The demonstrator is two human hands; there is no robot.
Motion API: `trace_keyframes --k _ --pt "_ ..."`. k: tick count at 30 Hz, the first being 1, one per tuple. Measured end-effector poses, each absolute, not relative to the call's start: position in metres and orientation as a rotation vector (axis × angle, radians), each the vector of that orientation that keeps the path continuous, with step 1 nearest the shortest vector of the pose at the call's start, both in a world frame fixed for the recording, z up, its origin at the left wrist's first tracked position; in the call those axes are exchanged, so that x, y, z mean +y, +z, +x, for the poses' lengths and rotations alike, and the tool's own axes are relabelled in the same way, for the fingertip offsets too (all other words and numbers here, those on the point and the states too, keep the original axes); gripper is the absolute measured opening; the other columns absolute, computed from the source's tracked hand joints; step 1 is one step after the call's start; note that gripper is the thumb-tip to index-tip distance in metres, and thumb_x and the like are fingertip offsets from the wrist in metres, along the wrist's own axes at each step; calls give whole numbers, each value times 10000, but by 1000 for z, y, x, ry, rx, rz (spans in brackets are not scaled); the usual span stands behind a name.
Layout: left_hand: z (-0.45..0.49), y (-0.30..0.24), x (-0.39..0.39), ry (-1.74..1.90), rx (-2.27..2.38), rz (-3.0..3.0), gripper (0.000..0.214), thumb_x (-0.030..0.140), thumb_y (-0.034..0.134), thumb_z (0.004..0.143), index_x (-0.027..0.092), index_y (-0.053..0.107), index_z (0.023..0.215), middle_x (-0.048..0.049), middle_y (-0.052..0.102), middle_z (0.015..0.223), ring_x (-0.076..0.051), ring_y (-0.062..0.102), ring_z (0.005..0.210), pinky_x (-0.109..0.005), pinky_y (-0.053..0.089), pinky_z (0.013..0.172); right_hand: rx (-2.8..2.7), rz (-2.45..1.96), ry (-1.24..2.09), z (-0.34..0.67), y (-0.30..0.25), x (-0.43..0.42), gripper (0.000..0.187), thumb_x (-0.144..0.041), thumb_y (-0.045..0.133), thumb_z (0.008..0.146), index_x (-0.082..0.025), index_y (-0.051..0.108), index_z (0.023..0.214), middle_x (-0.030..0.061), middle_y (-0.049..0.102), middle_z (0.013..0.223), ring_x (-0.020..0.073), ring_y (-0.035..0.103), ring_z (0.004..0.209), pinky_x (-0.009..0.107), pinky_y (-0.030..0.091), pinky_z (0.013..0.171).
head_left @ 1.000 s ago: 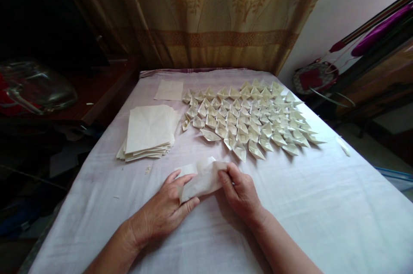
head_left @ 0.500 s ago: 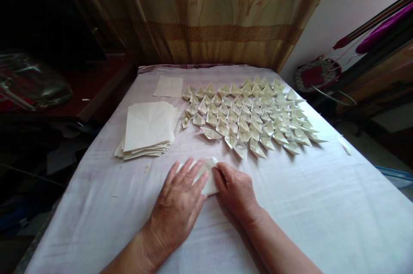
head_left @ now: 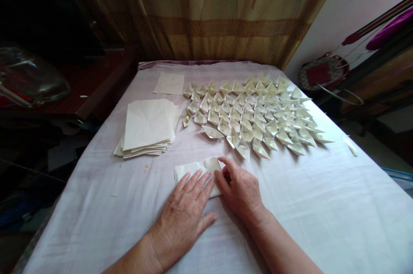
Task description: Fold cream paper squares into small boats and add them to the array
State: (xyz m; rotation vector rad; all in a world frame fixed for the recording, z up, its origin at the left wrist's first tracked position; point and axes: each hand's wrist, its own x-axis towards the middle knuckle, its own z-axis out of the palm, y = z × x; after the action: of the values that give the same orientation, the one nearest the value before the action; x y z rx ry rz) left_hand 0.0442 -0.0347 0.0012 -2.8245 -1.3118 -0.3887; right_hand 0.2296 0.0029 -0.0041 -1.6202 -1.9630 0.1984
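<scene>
A folded cream paper sheet [head_left: 196,166] lies flat on the white cloth-covered table [head_left: 322,205], near the front middle. My left hand [head_left: 185,213] rests on its lower half with fingers stretched flat, pressing it down. My right hand [head_left: 240,188] is at the paper's right edge, fingers curled and pinching or pressing the fold there. Beyond them, several small folded paper boats [head_left: 254,115] lie in rows. A stack of creased paper sheets [head_left: 148,125] sits to the left.
A single flat sheet [head_left: 169,83] lies at the far left of the boats. A small paper scrap [head_left: 351,146] lies near the right edge. A dark wooden side table with a glass vessel [head_left: 29,78] stands left. Curtains [head_left: 219,11] hang behind.
The paper was held lifted between both hands; now it lies flat on the cloth. My left hand spread over it and slid toward me, uncovering its upper half.
</scene>
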Motion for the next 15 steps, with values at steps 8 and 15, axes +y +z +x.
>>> trace_keyframes --k 8,15 --pt "43 0 -32 -349 -1292 -2825 632 490 492 970 171 358 1499 -82 458 1523 -243 430 1397 -436 374 1146 -1963 -1627 202 229 -5 4 216 -266 490 921 -184 622 1072 -28 669 670 144 624 582 249 389 608" --pt "43 2 -31 -328 -1275 -2819 635 502 478 974 152 366 1492 -79 456 1524 -244 434 1394 -440 384 1135 -2002 -1633 177 228 -1 4 147 -247 486 915 -204 627 914 -6 683 697 147 633 611 245 375 613"
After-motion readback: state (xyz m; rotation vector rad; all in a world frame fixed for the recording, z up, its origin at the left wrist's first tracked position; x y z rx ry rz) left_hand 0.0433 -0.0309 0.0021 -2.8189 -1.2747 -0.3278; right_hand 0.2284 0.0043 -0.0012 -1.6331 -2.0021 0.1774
